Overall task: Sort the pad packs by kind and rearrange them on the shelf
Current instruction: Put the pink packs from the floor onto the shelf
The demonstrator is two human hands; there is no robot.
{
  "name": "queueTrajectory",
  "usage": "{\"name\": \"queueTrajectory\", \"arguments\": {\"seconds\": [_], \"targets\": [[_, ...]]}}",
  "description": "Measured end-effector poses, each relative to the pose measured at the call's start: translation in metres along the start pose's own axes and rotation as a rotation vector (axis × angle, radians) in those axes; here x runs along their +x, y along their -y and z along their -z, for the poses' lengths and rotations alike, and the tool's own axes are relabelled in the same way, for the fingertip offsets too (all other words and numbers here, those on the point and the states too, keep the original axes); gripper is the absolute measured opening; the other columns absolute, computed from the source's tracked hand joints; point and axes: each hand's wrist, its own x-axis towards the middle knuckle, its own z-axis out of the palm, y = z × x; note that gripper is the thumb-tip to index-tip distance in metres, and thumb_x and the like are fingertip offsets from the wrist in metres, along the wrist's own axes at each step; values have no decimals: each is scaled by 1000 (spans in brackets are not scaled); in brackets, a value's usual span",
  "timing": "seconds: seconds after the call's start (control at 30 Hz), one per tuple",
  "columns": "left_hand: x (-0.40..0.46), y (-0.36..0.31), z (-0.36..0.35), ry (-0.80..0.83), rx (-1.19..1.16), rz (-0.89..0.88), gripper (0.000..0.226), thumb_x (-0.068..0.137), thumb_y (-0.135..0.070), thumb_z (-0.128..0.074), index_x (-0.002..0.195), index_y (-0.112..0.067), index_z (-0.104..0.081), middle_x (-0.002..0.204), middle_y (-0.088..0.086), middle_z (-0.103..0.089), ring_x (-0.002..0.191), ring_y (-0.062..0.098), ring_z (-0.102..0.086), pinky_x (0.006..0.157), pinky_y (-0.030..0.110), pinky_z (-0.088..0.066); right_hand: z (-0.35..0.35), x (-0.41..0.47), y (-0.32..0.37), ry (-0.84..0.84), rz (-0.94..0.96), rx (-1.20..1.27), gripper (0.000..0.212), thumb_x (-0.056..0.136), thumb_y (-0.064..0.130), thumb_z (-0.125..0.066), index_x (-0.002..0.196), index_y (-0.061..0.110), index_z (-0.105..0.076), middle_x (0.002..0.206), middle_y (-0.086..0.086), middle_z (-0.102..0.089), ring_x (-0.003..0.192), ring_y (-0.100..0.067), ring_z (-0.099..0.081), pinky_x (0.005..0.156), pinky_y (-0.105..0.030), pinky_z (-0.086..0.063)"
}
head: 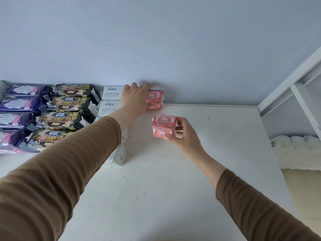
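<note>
Pad packs stand in columns on a white shelf (217,153): purple packs (19,103) at far left, black-and-gold packs (64,117) beside them, then white ABC packs (111,93). Two small pink packs (155,97) sit stacked against the back wall. My left hand (135,97) lies on the left end of these stacked pink packs, partly hiding them and the ABC packs. My right hand (182,134) holds pink packs (164,125), seemingly two stacked, just above the shelf, in front of those at the wall.
A white ABC pack (119,156) stands on end under my left forearm. A white frame (295,80) rises at the right. White rolled items (298,152) lie beyond the shelf's right edge. The grey-blue wall closes the back.
</note>
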Motion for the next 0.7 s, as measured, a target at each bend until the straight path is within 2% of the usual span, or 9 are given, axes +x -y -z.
{"name": "queueTrajectory", "arguments": {"seconds": [0.13, 0.23, 0.33, 0.43, 0.6, 0.7], "targets": [[-9, 11, 8, 7, 30, -50, 46, 82, -43, -68, 122, -24, -55, 119, 0, -59, 116, 25, -45, 94, 38, -34, -13, 23, 7, 10, 46, -57, 53, 74, 27, -81, 119, 26, -52, 115, 15, -61, 102, -4, -58, 86, -26, -49], [-25, 21, 20, -36, -4, -39, 41, 83, -37, -67, 120, -22, -57, 121, 0, -57, 116, 26, -44, 94, 38, -36, -24, 38, 5, 26, 51, -102, 49, 74, 28, -80, 115, 24, -53, 114, 10, -63, 100, -7, -60, 83, -28, -50], [-50, 26, 29, -69, -56, -13, 40, 83, -36, -66, 120, -22, -61, 125, 1, -57, 118, 26, -44, 95, 40, -35, -33, 48, 1, 21, 42, -145, 47, 74, 24, -81, 112, 24, -54, 107, 6, -64, 91, -10, -62, 77, -30, -51], [-78, 25, 35, -72, -126, 0, 42, 84, -37, -68, 124, -27, -62, 129, -2, -57, 122, 25, -43, 99, 41, -32, -38, 57, 0, -5, 64, -186, 45, 75, 22, -80, 112, 22, -55, 105, 4, -64, 87, -9, -61, 71, -26, -44], [-118, 22, 41, -56, -158, 26, 36, 88, -41, -64, 121, -28, -64, 129, -6, -57, 123, 23, -43, 100, 39, -30, -38, 71, 10, -24, 33, -292, 51, 76, 25, -79, 121, 16, -56, 113, -3, -65, 102, -22, -62, 86, -39, -51], [-139, 23, 44, -43, -166, 37, 37, 88, -41, -61, 124, -29, -62, 129, -7, -57, 124, 22, -43, 100, 38, -33, -39, 65, 14, -38, -14, -308, 59, 75, 25, -80, 124, 13, -51, 119, -6, -61, 108, -25, -60, 90, -41, -51]]}}
